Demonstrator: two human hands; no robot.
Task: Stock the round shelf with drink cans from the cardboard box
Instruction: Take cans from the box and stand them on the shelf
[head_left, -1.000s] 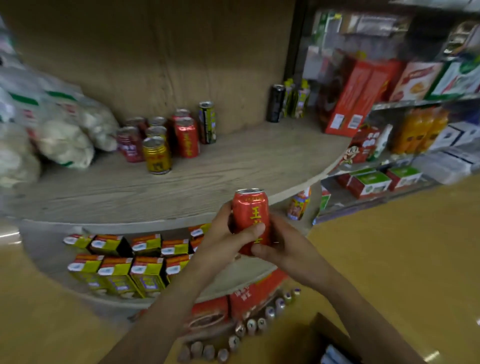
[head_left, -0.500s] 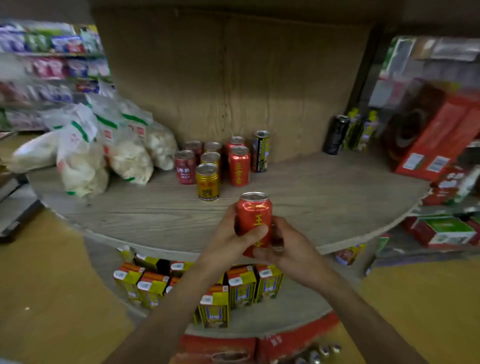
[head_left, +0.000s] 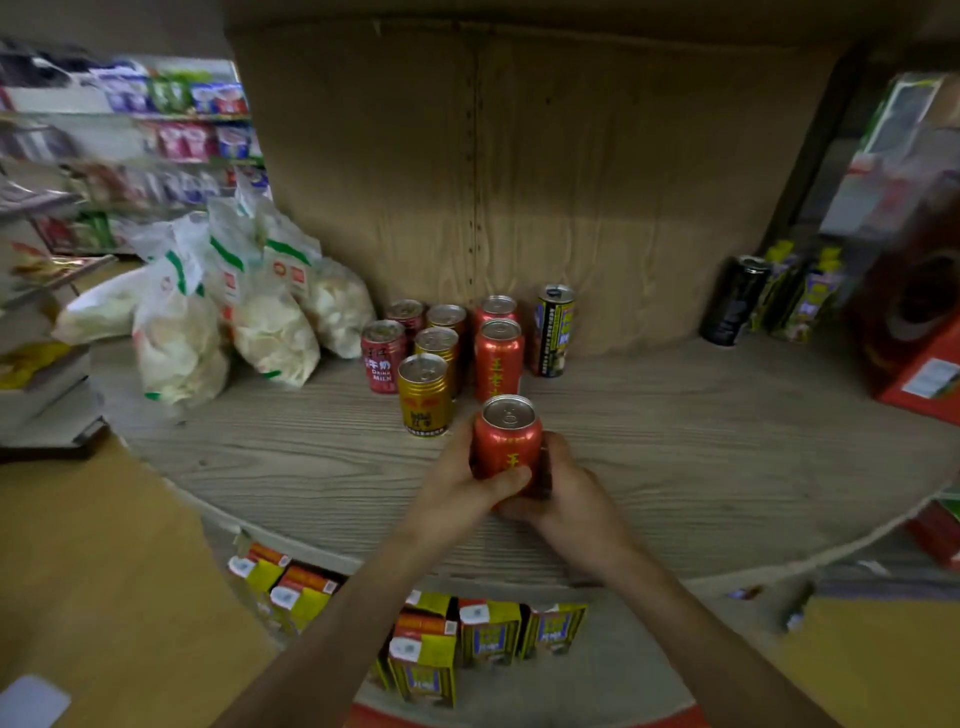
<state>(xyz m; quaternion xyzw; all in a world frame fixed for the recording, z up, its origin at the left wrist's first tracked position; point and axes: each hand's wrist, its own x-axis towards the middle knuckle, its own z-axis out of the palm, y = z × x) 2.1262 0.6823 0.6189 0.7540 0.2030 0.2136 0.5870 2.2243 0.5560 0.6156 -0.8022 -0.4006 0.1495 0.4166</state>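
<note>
Since the earlier frame the red can (head_left: 508, 441) has travelled inward from the front edge of the round shelf (head_left: 675, 467). It is upright between both hands: the left hand (head_left: 457, 488) wraps its left side with the thumb across the front, and the right hand (head_left: 566, 493) grips its lower right. A gold can (head_left: 423, 395) stands just beside it.

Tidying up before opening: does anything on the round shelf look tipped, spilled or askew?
Nothing spilled or tipped: the shelved cans stand upright in rows. Only the white snack bags at the left slump against each other in a loose heap.
</note>
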